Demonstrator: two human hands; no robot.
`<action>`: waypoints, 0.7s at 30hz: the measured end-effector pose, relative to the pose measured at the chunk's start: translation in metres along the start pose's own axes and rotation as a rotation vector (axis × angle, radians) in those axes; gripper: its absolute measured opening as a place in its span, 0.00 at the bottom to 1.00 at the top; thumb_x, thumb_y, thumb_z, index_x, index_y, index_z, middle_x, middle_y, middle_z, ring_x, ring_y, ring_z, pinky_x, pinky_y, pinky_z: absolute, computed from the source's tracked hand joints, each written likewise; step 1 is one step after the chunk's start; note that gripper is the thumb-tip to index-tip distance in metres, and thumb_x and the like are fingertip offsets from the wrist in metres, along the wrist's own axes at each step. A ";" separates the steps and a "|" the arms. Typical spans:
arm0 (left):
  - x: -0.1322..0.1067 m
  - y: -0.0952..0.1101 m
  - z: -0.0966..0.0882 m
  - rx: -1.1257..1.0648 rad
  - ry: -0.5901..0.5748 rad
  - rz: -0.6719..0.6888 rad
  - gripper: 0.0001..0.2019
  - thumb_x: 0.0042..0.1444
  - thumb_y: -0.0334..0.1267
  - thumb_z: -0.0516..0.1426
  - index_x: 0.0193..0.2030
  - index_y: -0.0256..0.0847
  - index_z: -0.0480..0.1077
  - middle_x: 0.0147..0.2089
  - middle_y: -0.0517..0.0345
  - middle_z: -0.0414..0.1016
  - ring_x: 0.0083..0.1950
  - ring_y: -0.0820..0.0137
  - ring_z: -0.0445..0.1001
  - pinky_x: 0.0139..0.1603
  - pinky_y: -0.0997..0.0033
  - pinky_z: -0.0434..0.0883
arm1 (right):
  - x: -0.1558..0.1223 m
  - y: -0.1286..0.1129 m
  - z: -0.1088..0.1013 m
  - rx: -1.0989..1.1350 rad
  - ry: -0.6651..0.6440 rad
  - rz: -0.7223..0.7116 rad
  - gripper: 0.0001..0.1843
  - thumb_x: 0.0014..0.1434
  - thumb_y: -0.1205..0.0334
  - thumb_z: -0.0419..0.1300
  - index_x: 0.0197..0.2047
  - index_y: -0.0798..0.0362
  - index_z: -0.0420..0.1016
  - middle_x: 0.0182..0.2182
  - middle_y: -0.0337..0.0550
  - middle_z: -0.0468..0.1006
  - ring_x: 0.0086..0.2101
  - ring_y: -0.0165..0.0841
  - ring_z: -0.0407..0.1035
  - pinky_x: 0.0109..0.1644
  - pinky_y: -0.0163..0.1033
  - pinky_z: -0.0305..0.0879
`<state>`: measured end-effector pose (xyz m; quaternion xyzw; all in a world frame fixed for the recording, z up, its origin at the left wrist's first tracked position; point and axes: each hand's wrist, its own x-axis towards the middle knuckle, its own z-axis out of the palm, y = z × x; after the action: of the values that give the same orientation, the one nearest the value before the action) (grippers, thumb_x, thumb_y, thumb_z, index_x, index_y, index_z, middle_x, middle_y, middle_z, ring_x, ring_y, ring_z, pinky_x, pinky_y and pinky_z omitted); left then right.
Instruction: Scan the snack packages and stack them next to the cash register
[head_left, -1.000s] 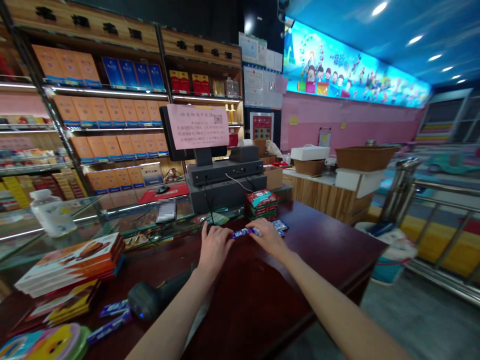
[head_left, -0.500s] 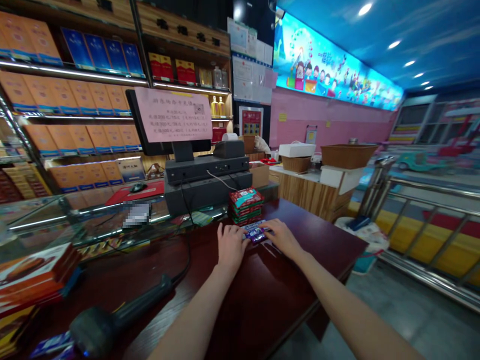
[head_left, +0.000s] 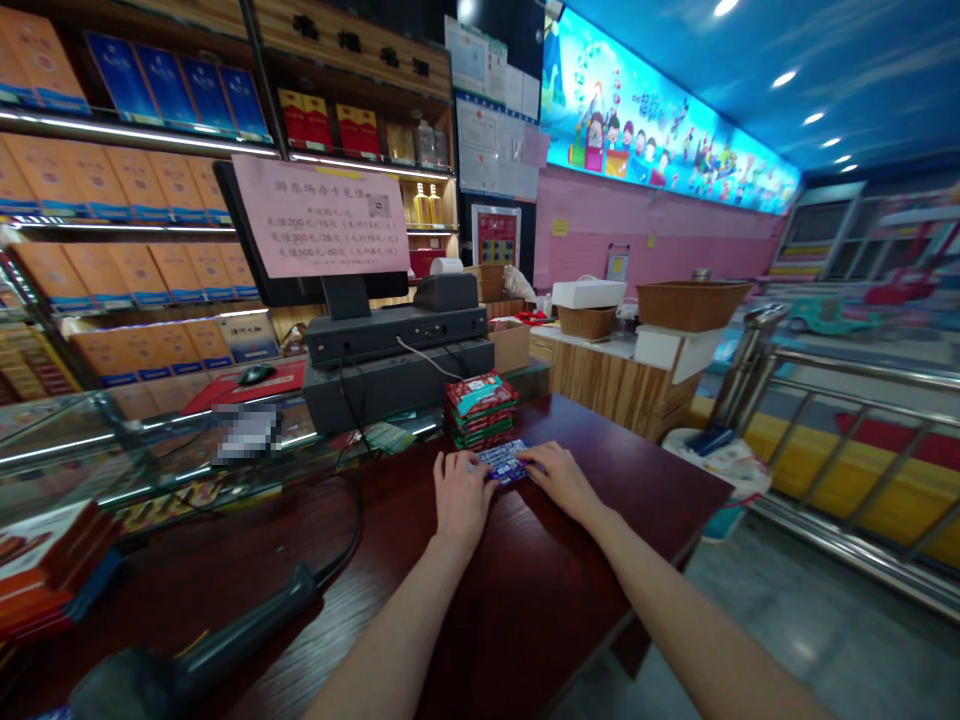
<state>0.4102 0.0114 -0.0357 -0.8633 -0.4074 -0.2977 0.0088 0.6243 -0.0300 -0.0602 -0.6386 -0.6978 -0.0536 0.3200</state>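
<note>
A small blue packet with white print (head_left: pixel 504 462) is on the dark red-brown table, between my two hands. My left hand (head_left: pixel 460 492) grips its left end, with the thumb along the near edge and the fingers curled beside it. At its right end, my right hand (head_left: pixel 561 474) pinches the packet between thumb and fingers. Directly behind stands a stack of red and green packets (head_left: pixel 480 410), one on top of another.
A handheld barcode scanner (head_left: pixel 202 650) lies at the front left, its cable running back. Orange-red boxes (head_left: pixel 56 560) sit at the left edge. A till with a monitor (head_left: pixel 330 220) stands behind on a glass counter (head_left: pixel 150 450). The table's right edge drops toward a metal railing (head_left: pixel 847 400).
The view has turned slightly to the right, so the till, scanner and boxes sit further left. Both hands stay on the blue packet, whose printed face shows more clearly now.
</note>
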 end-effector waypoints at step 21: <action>-0.004 -0.002 -0.008 0.015 -0.008 0.003 0.12 0.57 0.40 0.63 0.49 0.46 0.76 0.52 0.55 0.74 0.55 0.59 0.67 0.62 0.52 0.64 | -0.004 -0.005 -0.002 -0.019 0.018 0.018 0.16 0.62 0.70 0.59 0.51 0.46 0.79 0.48 0.44 0.82 0.49 0.41 0.70 0.53 0.48 0.65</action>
<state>0.4029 0.0077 -0.0313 -0.8649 -0.4085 -0.2912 0.0138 0.6200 -0.0353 -0.0595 -0.6473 -0.6885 -0.0631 0.3208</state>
